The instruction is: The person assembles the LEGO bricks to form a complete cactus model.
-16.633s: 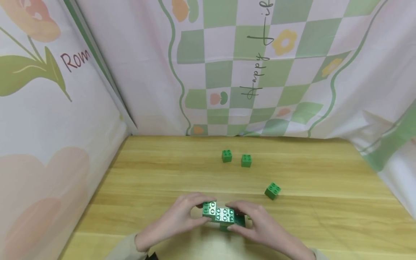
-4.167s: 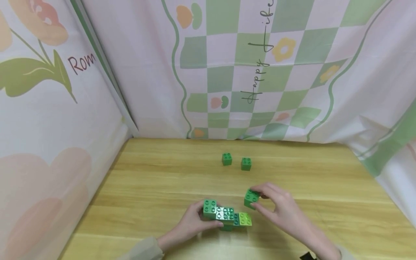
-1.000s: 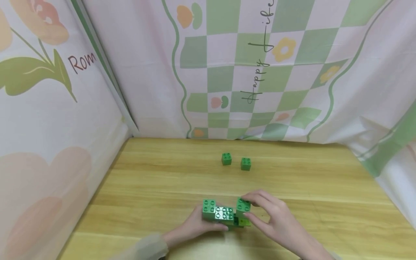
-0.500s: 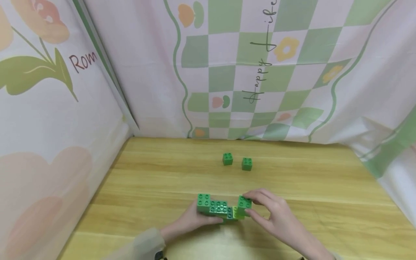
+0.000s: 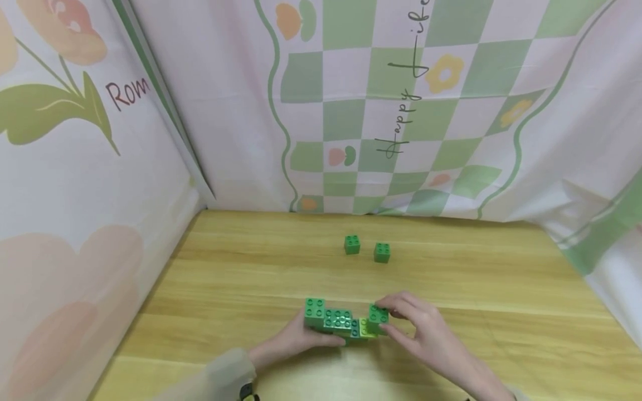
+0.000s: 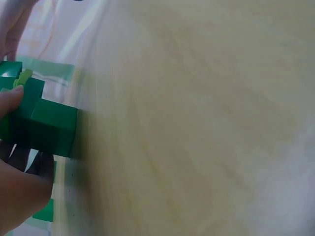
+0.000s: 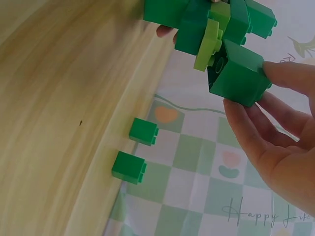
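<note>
My left hand [image 5: 296, 338] grips a built piece of green toy bricks [image 5: 338, 320] from its left side, thumb along the near face. A thin lime-green brick [image 5: 364, 327] forms its right end, with studs up. In my right hand [image 5: 426, 331] a square green brick [image 5: 378, 314] is pinched between thumb and fingers, over that lime end. The right wrist view shows this held brick [image 7: 238, 73] tilted, its hollow underside facing the lime brick's studs [image 7: 210, 45]; one edge is at the studs. Whether it touches them I cannot tell.
Two loose square green bricks, one on the left [image 5: 352, 244] and one on the right [image 5: 382, 253], stand studs up toward the back of the wooden table [image 5: 241, 262]. A patterned cloth [image 5: 341, 117] hangs behind the table, and another [image 5: 90, 250] at the left.
The brick that lay loose on the right was picked up by my right hand and brought over the lime end. Lately the built piece shifted slightly left and away; the held brick lowered slightly.
</note>
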{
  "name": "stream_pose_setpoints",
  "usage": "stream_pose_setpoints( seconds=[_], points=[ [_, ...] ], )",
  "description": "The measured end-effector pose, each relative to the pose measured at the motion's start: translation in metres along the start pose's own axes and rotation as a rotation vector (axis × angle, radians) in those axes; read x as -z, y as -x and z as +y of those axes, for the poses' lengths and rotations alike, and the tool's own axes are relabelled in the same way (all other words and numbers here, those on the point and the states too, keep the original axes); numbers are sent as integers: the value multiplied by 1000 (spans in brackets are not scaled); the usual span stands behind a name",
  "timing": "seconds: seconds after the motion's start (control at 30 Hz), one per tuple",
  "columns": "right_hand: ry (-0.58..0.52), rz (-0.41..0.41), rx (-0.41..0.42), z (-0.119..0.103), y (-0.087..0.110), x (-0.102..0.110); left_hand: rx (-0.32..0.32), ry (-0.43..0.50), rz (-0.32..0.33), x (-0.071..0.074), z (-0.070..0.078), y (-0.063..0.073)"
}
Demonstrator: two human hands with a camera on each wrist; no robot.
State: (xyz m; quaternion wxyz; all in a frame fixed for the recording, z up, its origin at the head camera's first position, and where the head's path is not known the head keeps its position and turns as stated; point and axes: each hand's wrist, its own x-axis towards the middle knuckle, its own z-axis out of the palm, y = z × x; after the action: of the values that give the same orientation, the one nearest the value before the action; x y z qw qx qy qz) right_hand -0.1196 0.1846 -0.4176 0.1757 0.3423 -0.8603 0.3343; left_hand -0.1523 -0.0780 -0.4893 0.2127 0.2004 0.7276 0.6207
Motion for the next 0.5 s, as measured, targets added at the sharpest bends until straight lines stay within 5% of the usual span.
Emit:
stream_pose_setpoints(
  seconds=[0.5],
  points=[
    [78, -26, 140, 8, 8, -3, 14, -51, 13, 0, -2, 0]
  ],
)
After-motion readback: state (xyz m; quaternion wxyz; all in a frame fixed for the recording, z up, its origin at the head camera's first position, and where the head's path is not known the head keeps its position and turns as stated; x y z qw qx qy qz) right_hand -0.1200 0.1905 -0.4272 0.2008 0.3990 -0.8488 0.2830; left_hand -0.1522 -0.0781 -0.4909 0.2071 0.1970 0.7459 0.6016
